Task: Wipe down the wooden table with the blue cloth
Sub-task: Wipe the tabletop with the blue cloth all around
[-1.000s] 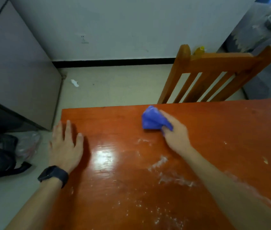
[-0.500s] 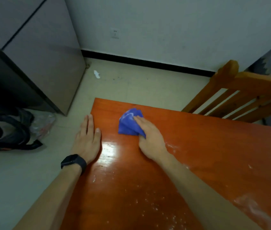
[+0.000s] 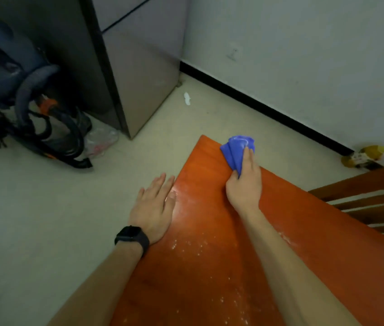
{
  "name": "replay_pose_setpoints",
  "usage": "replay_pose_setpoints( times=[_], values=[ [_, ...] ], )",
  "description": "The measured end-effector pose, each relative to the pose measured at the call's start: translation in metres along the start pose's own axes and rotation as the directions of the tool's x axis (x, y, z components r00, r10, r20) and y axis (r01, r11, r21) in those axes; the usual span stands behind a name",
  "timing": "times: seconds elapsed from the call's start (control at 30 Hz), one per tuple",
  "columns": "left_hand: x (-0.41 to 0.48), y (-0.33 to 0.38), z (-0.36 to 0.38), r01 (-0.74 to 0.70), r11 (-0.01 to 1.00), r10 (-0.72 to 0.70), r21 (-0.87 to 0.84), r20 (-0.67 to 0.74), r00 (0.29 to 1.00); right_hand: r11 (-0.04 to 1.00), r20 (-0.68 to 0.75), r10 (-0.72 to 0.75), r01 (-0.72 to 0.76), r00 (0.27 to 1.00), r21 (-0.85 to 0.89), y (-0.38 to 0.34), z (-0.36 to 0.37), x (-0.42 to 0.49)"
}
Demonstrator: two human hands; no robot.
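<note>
One crumpled blue cloth (image 3: 235, 149), half hidden in my gripping right hand (image 3: 245, 187), sits at the far corner of the orange wooden worktop (image 3: 210, 267); my left hand (image 3: 155, 208) lies flat at its edge.

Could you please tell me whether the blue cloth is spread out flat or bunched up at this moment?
Bunched up. The blue cloth shows layered folds and sits as a compact wad under the right hand, which grips it near the table corner.

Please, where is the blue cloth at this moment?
In the head view the blue cloth lies at the far corner of the wooden table, held by the right hand, with the left hand flat on the table's left edge nearby.
</note>
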State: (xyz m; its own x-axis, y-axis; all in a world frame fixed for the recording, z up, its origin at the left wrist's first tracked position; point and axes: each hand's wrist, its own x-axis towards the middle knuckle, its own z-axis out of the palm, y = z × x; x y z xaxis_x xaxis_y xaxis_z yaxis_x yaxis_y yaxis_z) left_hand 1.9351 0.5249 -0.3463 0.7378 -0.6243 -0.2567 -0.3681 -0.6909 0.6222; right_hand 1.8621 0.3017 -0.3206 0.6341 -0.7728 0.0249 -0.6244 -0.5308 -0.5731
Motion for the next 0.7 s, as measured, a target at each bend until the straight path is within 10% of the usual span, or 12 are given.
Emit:
replay_pose_setpoints(
  times=[0.37,0.53,0.7],
  values=[
    [-0.006,0.001,-0.001,0.135,0.974,-0.172,-0.180,-0.206,0.963,0.956,0.432,-0.257,0.161,0.865,0.246,-0.007,-0.044,-0.066],
    [-0.007,0.003,0.002,0.128,0.983,-0.154,-0.135,-0.202,0.967,0.988,0.190,-0.056,0.027,0.980,0.151,-0.009,-0.026,0.033],
    [-0.004,0.000,0.004,0.122,0.983,-0.151,-0.137,-0.224,0.963,0.983,0.139,-0.177,0.169,0.974,0.071,-0.040,0.013,0.022]
  ],
)
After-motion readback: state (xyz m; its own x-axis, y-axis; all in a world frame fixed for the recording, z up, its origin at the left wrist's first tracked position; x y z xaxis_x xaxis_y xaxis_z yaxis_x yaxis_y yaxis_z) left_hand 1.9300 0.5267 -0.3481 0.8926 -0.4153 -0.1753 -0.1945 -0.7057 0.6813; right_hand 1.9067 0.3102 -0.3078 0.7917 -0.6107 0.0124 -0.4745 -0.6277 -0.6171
